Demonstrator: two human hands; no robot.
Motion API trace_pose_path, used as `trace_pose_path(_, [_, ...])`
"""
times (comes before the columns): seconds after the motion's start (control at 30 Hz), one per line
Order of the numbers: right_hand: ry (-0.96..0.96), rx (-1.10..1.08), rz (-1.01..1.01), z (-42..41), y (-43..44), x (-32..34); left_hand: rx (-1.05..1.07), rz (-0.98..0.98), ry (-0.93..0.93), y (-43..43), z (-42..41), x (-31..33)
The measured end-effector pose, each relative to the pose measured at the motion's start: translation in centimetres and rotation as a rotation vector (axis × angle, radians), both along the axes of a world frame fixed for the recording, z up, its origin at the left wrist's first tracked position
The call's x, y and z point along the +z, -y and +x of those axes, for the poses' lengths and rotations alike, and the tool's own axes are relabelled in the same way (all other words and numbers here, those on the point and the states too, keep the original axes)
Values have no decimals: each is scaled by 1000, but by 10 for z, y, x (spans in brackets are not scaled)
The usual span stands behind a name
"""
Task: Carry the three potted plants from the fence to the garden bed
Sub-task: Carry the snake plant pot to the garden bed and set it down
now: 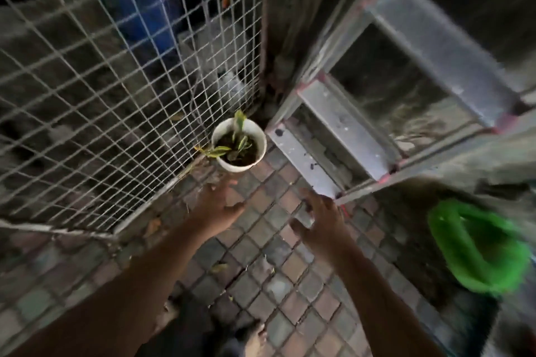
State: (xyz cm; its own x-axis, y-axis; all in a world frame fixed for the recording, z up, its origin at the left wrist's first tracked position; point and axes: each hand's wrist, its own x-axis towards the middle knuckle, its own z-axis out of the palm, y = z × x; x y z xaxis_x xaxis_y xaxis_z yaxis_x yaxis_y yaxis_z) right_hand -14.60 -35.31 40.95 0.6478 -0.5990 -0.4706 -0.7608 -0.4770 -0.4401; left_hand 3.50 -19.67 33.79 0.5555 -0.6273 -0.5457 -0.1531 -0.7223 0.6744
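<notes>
A white pot (259, 153) with a small plant of green-and-yellow leaves stands on the paved ground against the foot of the wire mesh fence (116, 81). My left hand (220, 206) is stretched toward it, just short of the pot, fingers apart and empty. My right hand (322, 217) hovers to the right and a little nearer to me, also spread and empty. Only this one pot is in sight; no garden bed shows.
A metal stepladder (342, 127) leans at the right of the pot, its lowest step close to my right hand. A bright green plastic bag (475, 243) lies at the right. Small paving tiles (261, 284) cover the ground; my bare foot (255, 336) shows below.
</notes>
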Motion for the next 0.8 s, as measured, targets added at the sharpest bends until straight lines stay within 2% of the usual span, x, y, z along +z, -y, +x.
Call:
trace_pose_path(0.23, [241, -6, 89, 87, 62, -257, 81, -47, 92, 60, 54, -238])
trace_pose_path(0.37, [323, 19, 12, 119, 84, -420, 60, -17, 383, 85, 84, -360])
trace_pose_path(0.47, [465, -110, 32, 130, 97, -520, 115, -150, 438, 86, 87, -429])
trace_pose_path(0.6, [591, -154, 131, 135, 102, -593, 196, -386, 461, 94, 92, -482])
trace_pose_path(0.8, [828, -59, 268, 165, 116, -611, 283, -486, 500, 110, 99, -492])
